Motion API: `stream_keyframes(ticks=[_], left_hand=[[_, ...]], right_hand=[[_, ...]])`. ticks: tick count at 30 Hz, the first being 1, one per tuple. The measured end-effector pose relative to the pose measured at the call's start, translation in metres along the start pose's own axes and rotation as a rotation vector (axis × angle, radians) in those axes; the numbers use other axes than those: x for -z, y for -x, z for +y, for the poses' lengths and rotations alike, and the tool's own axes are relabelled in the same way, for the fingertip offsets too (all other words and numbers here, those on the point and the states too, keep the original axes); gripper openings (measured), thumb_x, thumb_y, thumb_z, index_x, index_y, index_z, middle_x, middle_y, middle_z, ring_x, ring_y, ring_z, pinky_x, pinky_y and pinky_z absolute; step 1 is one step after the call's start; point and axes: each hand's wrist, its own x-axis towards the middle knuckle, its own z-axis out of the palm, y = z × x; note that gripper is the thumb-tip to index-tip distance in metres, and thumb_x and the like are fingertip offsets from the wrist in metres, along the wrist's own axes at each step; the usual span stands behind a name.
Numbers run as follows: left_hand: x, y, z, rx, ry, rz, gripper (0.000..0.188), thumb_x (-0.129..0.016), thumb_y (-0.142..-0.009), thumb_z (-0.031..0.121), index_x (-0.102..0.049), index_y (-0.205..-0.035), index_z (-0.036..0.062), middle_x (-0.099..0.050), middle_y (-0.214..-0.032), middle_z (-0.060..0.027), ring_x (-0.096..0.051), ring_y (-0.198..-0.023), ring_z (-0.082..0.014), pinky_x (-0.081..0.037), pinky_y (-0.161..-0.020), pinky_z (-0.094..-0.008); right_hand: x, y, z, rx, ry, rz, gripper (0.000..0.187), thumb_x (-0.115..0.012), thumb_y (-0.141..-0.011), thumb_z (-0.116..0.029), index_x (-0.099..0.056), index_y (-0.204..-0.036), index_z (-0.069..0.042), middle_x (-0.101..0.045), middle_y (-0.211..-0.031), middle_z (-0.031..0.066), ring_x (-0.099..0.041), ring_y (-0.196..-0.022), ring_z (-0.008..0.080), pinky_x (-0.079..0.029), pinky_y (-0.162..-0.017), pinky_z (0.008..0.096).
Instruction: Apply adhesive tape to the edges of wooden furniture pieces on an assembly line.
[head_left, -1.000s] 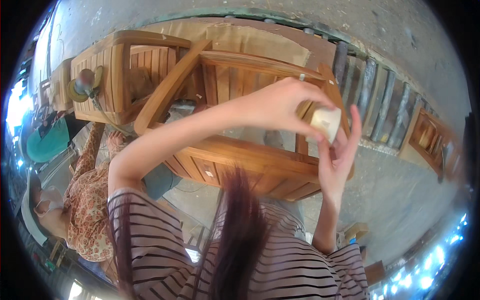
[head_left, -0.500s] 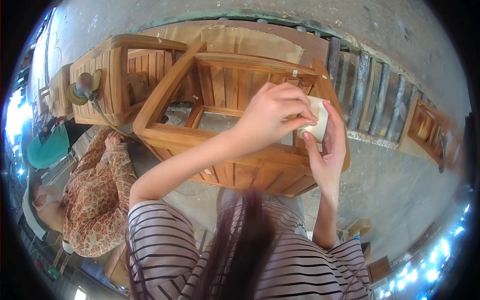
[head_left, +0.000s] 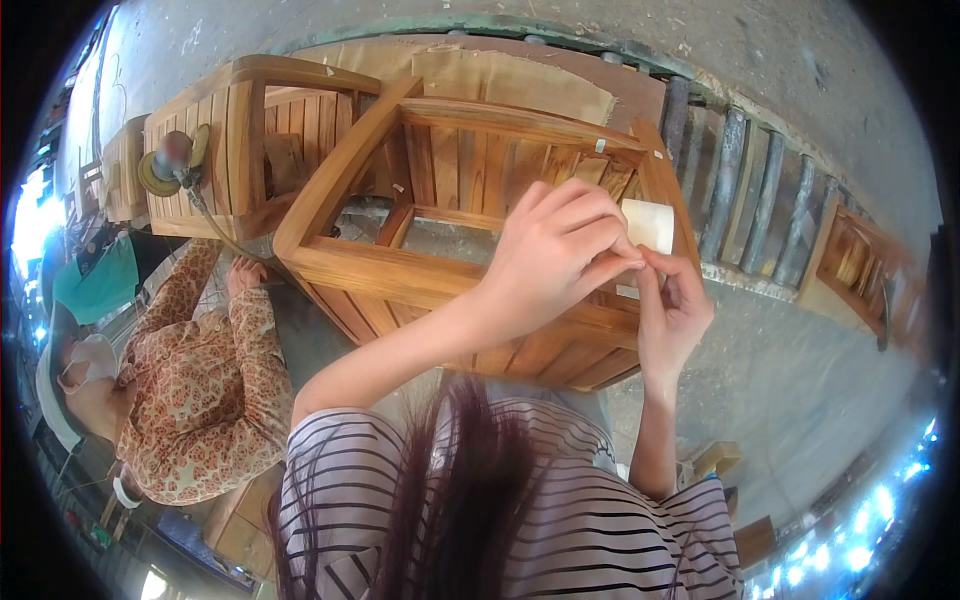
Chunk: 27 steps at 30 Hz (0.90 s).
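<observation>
- Left hand (head_left: pixel 555 255) raised in front of the wooden chair frame (head_left: pixel 470 275), fingers (head_left: pixel 590 235) curled narrow and pinched together at the tips
- Right hand (head_left: pixel 672 310) just beside it, fingers bent, tips touching the tips of the left hand
- Small pale sheet of sandpaper (head_left: pixel 650 228) behind both hands, its lower edge hidden by them; gripped between the pinched fingertips, though cannot tell by which hand exactly
- Sheet seen against the right upright of the chair frame, near its top corner
- Second slatted wooden frame (head_left: pixel 240 130) to the left, touching the first one
- Round sanding tool (head_left: pixel 170 160) with a cable resting on that second frame
- Another person in a flowered sleeve (head_left: pixel 215 380) low at the left, hand near the foot of the chair frame
- Grey concrete floor (head_left: pixel 800 390) below and to the right
</observation>
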Motion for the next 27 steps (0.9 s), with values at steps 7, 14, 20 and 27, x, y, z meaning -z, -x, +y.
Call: stream_keyframes(ticks=[7,14,20,27], left_hand=[[0.001,-0.003,0.001,0.126,0.098,-0.001,0.009,-0.081,-0.074,0.016,-0.073,-0.078,0.0138,-0.064,-0.083,0.0031,-0.057,-0.087,-0.0136,-0.031,-0.074,-0.0296],[-0.002,-0.006,0.005,0.139,0.172,0.021,0.009,-0.082,-0.073,0.017,-0.075,-0.077,0.0129,-0.066,-0.081,0.0025,-0.057,-0.090,-0.0152,-0.036,-0.077,-0.0314],[-0.004,-0.008,0.006,0.067,0.143,0.056,0.009,-0.083,-0.072,0.016,-0.076,-0.077,0.0121,-0.067,-0.081,0.0019,-0.056,-0.091,-0.0195,-0.040,-0.083,-0.0336],[-0.005,-0.019,0.012,0.135,0.185,0.023,0.009,-0.083,-0.072,0.015,-0.077,-0.077,0.0119,-0.068,-0.082,0.0007,-0.054,-0.094,-0.0177,-0.043,-0.083,-0.0332]], right_hand=[[-0.004,0.006,0.004,0.298,0.102,0.109,0.005,-0.066,-0.090,0.002,-0.067,-0.095,0.003,-0.061,-0.079,0.0010,-0.048,-0.068,0.0021,-0.035,-0.055,0.0175],[-0.006,0.009,0.008,0.412,0.108,0.242,0.010,-0.073,-0.081,0.008,-0.067,-0.088,0.004,-0.060,-0.068,0.0076,-0.048,-0.056,0.0094,-0.036,-0.048,0.0213],[-0.008,0.008,0.011,0.486,0.124,0.287,0.014,-0.073,-0.080,0.010,-0.067,-0.091,0.005,-0.062,-0.071,0.0108,-0.051,-0.056,0.0114,-0.039,-0.048,0.0223],[-0.008,0.006,0.011,0.495,0.052,0.325,0.017,-0.072,-0.080,0.011,-0.067,-0.095,0.006,-0.065,-0.076,0.0136,-0.057,-0.061,0.0142,-0.043,-0.051,0.0242]])
